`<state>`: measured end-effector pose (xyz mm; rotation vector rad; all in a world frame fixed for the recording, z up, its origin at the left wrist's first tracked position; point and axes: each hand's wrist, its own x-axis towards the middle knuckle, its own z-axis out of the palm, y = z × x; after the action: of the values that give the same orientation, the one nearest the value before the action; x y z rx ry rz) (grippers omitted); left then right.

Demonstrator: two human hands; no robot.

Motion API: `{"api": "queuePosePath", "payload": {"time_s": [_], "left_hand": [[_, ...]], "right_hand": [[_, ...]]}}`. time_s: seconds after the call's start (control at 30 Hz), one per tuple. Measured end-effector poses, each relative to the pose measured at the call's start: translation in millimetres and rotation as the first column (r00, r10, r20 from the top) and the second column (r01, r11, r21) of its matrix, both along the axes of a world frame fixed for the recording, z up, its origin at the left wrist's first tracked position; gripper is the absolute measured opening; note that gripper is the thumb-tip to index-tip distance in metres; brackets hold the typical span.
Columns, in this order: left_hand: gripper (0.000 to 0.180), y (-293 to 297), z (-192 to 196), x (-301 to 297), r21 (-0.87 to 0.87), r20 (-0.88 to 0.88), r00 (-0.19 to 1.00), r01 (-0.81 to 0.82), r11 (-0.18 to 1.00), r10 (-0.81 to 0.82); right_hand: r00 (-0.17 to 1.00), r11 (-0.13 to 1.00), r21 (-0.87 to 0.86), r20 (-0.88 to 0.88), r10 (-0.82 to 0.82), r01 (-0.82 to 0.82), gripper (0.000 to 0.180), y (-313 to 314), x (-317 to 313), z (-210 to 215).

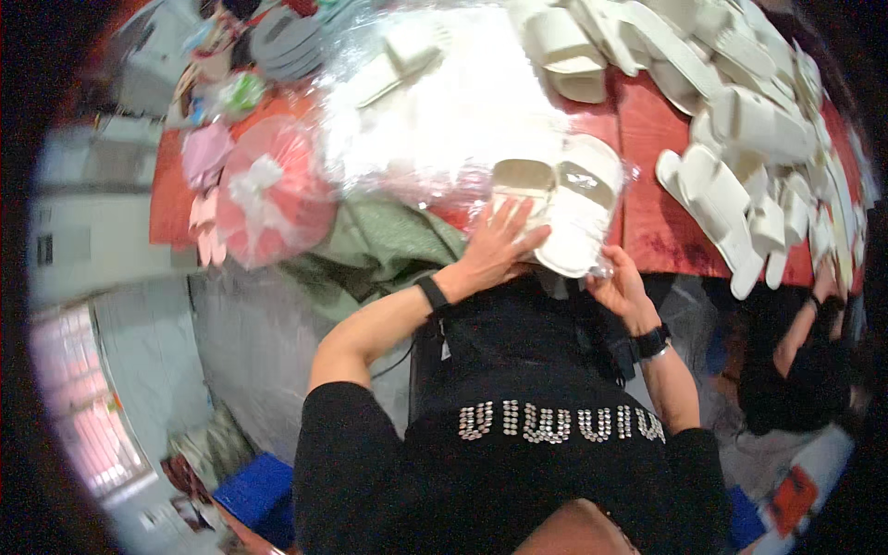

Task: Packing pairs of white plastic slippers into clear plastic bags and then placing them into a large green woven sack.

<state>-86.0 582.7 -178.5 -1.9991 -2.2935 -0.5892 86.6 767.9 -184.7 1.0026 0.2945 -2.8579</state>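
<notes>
A pair of cream slide slippers lies side by side at the table's near edge, the left slipper (524, 175) next to the right slipper (578, 222). Shiny clear film around them looks like a plastic bag (603, 272). My left hand (499, 242) rests on the heel part of the left slipper, fingers outstretched and spread. At the lower right corner of the pair, my right hand (622, 289) pinches the film between thumb and fingers. Beyond the pair spreads a bright stack of clear plastic bags (444, 120), with another cream slipper (402, 63) on top.
Many loose cream slippers (754, 125) are heaped on the right of the red table (643, 125). To the left sit a bag of pink things (276, 199) and grey slippers (285, 44). Green cloth (379, 240) hangs over the near edge. Another person's arm (800, 333) shows at far right.
</notes>
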Motion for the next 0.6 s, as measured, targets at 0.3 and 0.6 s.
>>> {"api": "queuePosePath", "payload": {"time_s": [0.3,0.6], "left_hand": [[0.041,9.3,60.9,-0.5,0.446,0.108,0.990,-0.134,0.885,0.095],[0.032,-97.1,156.1,-34.2,0.506,0.293,0.942,-0.300,0.809,0.166]], "right_hand": [[0.983,0.997,0.021,-0.167,0.080,-0.077,0.028,-10.0,3.4,57.1],[0.878,0.801,0.495,-0.144,0.457,-0.336,0.056,-35.8,-32.2,114.7]]}}
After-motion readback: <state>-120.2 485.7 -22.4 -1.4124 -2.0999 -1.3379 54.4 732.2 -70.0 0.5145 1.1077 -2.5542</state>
